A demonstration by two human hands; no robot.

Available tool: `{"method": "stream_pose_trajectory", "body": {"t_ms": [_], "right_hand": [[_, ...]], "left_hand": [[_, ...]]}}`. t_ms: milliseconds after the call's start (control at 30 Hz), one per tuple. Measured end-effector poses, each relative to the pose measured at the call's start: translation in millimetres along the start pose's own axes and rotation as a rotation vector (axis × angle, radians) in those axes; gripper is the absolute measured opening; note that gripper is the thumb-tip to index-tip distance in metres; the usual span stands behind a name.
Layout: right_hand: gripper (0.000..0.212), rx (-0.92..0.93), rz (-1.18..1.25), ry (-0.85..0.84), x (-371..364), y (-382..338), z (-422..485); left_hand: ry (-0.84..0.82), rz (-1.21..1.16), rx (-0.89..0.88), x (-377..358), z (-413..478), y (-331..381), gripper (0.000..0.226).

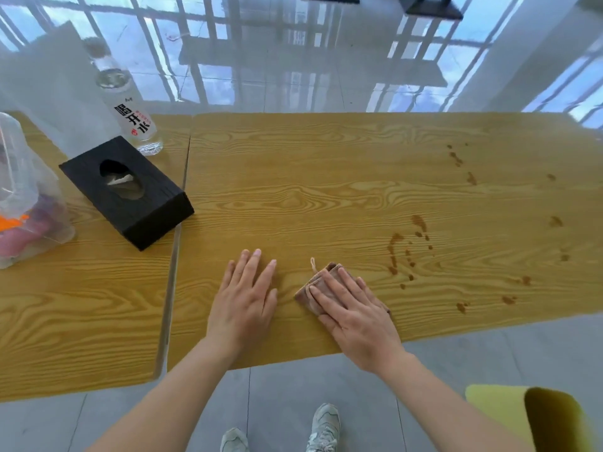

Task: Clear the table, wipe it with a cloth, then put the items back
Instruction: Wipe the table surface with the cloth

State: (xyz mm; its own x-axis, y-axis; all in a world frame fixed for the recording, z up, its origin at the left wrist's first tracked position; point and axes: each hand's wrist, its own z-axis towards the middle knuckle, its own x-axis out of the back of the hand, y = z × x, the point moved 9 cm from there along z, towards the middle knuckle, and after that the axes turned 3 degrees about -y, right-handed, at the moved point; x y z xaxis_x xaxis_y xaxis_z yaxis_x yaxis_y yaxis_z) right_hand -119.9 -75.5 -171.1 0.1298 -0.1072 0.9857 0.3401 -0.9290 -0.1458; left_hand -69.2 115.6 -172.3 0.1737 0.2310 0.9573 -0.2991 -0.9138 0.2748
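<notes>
- Wiping step: right hand [355,318] presses flat on the folded cloth [307,295] by the worktop's [326,190] near edge; left hand [243,301] lies flat beside it, empty.
- Next, likely: sweep cloth right across the brown spots [394,252].

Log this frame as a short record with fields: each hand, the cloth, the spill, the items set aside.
left hand: flat on the table, fingers straight, holding nothing
right hand: flat, pressing on the cloth
cloth: brown, folded, lying near the table's front edge
stains: brown drops right of the cloth, not yet wiped
set aside: black tissue box, water bottle and plastic bag on the adjoining table to the left
</notes>
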Motion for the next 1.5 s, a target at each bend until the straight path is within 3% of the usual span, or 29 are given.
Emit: {"method": "stream_pose_trajectory", "body": {"t_ms": [133,233,300,467,533,600,700,767,833,900,1000,1067,1167,1233,1300,1400,1433,1500], "right_hand": [[0.043,-0.439,0.126,0.202,19.7,79.3,-46.1],[0.039,-0.229,0.088,0.245,11.8,64.7,-55.8],[0.039,-0.222,0.072,0.236,14.1,95.9,-68.5],[0.055,-0.965,0.121,0.125,22.8,231.0,-119.3],[0.059,-1.095,0.161,0.096,23.6,239.2,-112.6],[0.061,-0.998,0.130,0.077,22.5,210.7,-88.9],[0.062,-0.636,0.077,0.030,4.5,150.8,-75.0],[0.062,-0.540,0.076,-0.029,3.9,168.0,-83.9],[0.062,-0.675,0.054,-0.052,8.4,223.1,-101.7],[0.066,-0.941,0.118,-0.043,18.1,286.6,-121.4],[0.070,-1.184,0.184,-0.021,29.0,319.9,-127.4],[0.072,-1.083,0.138,-0.045,26.0,293.6,-107.3],[0.065,-0.709,0.097,-0.070,10.5,229.4,-87.0],[0.061,-0.605,0.098,-0.091,9.3,233.6,-95.6],[0.063,-0.723,0.105,-0.096,16.7,279.7,-112.0],[0.068,-1.083,0.199,-0.055,30.6,345.4,-128.9],[0.068,-1.133,0.201,-0.040,32.2,347.7,-123.9],[0.068,-1.038,0.173,-0.035,27.7,318.1,-98.0]], "left_hand": [[-0.074,0.054,-0.061,-19.1,37.2,50.6,0.069],[-0.110,0.138,-0.024,-33.9,69.3,85.1,0.074],[-0.108,0.164,0.002,-39.6,84.6,95.6,0.077],[-0.071,0.195,0.023,-42.0,89.9,93.8,0.080],[-0.075,0.193,0.027,-41.1,90.6,94.0,0.081],[-0.089,0.195,0.028,-40.2,90.9,94.2,0.082],[-0.092,0.205,0.033,-39.1,90.3,93.3,0.083],[-0.100,0.209,0.030,-39.9,90.4,93.0,0.083],[-0.093,0.216,0.039,-40.2,90.2,91.9,0.083],[-0.082,0.210,0.041,-40.6,90.2,91.7,0.083],[-0.075,0.196,0.044,-40.2,91.6,91.7,0.082],[-0.076,0.198,0.039,-39.9,91.1,92.7,0.081],[-0.080,0.190,0.042,-39.5,89.2,92.8,0.082],[-0.109,0.162,0.076,-40.8,94.3,95.3,0.084],[-0.142,0.122,0.151,-44.3,103.4,102.2,0.085],[-0.118,0.142,0.217,-48.5,110.1,115.3,0.085],[-0.108,0.168,0.219,-49.2,110.3,117.1,0.085],[-0.097,0.193,0.215,-49.9,109.3,116.4,0.085]]}}
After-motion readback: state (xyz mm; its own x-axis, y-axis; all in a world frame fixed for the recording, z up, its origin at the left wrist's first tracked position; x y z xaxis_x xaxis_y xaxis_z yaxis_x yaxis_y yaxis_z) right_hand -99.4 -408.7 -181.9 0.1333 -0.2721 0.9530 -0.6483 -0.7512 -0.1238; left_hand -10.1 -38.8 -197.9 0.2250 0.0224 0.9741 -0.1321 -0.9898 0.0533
